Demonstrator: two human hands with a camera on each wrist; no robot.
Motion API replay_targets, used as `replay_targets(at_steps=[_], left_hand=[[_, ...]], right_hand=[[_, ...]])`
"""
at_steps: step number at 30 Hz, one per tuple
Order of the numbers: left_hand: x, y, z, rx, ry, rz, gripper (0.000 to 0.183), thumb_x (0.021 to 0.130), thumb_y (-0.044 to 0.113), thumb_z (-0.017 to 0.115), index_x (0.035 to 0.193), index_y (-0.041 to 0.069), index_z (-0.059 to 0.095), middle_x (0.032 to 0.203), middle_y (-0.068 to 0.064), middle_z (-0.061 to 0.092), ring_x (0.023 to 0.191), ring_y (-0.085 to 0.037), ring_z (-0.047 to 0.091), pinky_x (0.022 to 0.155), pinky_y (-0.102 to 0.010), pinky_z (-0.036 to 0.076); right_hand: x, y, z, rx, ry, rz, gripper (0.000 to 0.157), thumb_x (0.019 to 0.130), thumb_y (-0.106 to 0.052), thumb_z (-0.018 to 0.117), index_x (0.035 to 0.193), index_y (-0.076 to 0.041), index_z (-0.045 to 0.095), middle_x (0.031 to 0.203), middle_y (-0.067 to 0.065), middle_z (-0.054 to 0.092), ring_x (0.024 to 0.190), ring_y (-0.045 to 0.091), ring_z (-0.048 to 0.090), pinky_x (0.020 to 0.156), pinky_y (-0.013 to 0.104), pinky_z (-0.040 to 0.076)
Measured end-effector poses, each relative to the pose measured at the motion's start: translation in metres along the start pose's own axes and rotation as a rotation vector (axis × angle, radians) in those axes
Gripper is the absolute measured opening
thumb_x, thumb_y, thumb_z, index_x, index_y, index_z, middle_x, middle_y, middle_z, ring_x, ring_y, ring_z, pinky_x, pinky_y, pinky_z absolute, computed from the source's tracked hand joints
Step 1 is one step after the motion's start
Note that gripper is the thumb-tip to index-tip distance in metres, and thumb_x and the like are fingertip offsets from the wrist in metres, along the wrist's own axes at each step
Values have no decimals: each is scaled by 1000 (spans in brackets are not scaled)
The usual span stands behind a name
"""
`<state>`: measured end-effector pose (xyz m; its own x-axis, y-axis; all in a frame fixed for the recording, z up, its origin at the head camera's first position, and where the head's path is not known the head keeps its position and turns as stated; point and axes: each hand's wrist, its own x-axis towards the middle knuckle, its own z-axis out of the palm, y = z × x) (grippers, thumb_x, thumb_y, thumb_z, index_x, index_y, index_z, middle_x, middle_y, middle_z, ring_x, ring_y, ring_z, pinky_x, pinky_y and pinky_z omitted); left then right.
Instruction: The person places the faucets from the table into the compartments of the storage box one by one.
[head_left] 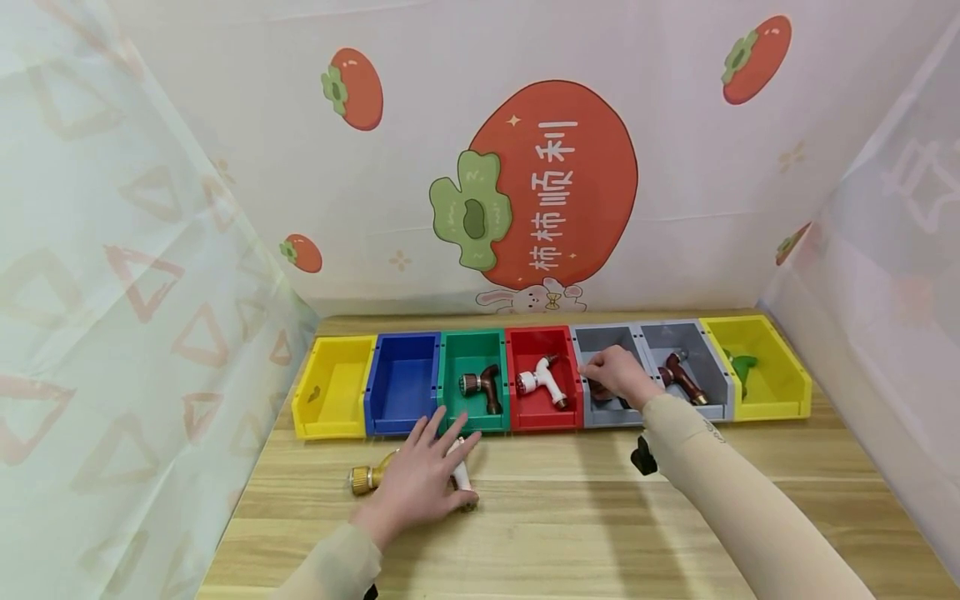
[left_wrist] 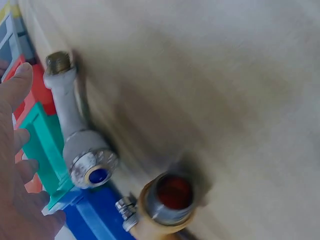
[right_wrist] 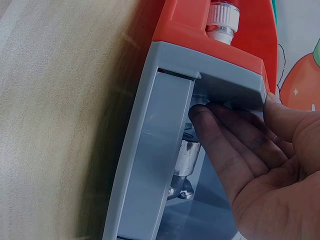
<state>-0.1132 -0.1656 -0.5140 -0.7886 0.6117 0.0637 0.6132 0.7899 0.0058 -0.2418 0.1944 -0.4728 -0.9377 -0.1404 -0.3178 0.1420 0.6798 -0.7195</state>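
Observation:
My left hand (head_left: 422, 479) spreads its fingers over two taps on the table. One is a white tap (left_wrist: 67, 105) with a blue-centred knob, partly covered by the hand in the head view. The other is a gold-coloured tap (head_left: 367, 477). In the left wrist view the hand appears apart from both. My right hand (right_wrist: 250, 145) reaches into a grey bin (right_wrist: 160, 150), its fingers inside and its thumb by the rim. A silver tap (right_wrist: 186, 160) lies in that bin beside the fingers. Whether the fingertips touch it cannot be told.
The bins stand in a row: yellow (head_left: 333, 387), blue (head_left: 401, 383), green (head_left: 474, 421), red (head_left: 543, 421), two grey, yellow (head_left: 772, 408). Inside are a brown tap (head_left: 487, 387), a white tap (head_left: 551, 383), a dark red tap (head_left: 681, 379) and a green object (head_left: 741, 367).

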Motion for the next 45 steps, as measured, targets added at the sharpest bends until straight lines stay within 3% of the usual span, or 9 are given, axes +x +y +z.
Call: replay_targets(at_steps=[4, 7, 20, 33, 45], left_hand=[[-7, 4, 9, 5, -14, 12, 87, 88, 74, 61, 158, 25, 43, 166, -10, 31, 152, -47, 23, 122, -64, 24], [-14, 6, 16, -3, -16, 14, 87, 88, 74, 60, 158, 25, 43, 166, -10, 31, 151, -48, 23, 121, -65, 25], [-31, 9, 34, 41, 5, -26, 76, 94, 71, 55, 156, 30, 45, 167, -10, 30, 149, -48, 28, 115, -66, 34], [-34, 14, 34, 14, 101, 6, 57, 92, 65, 64, 140, 34, 63, 159, -14, 44, 130, -42, 53, 108, -62, 46], [-37, 15, 33, -4, 124, -4, 57, 89, 59, 71, 138, 31, 65, 155, -20, 46, 121, -39, 57, 105, -57, 49]], right_hand=[[1, 1, 0, 15, 7, 5, 31, 103, -23, 64, 81, -3, 69, 83, 12, 65, 83, 27, 70, 79, 42, 64], [2, 0, 0, 23, 7, 14, 28, 103, -23, 64, 88, -1, 72, 90, 15, 68, 84, 27, 70, 80, 41, 64], [-1, 1, -1, 13, -6, -3, 28, 104, -25, 63, 98, -1, 76, 91, 14, 69, 83, 26, 69, 80, 41, 64], [-1, 1, -1, 22, -6, 2, 29, 104, -26, 62, 99, -1, 76, 93, 15, 69, 84, 27, 69, 79, 41, 64], [-2, 2, 0, 57, -6, 7, 29, 105, -24, 61, 103, 2, 75, 92, 13, 68, 83, 27, 69, 79, 41, 64]])
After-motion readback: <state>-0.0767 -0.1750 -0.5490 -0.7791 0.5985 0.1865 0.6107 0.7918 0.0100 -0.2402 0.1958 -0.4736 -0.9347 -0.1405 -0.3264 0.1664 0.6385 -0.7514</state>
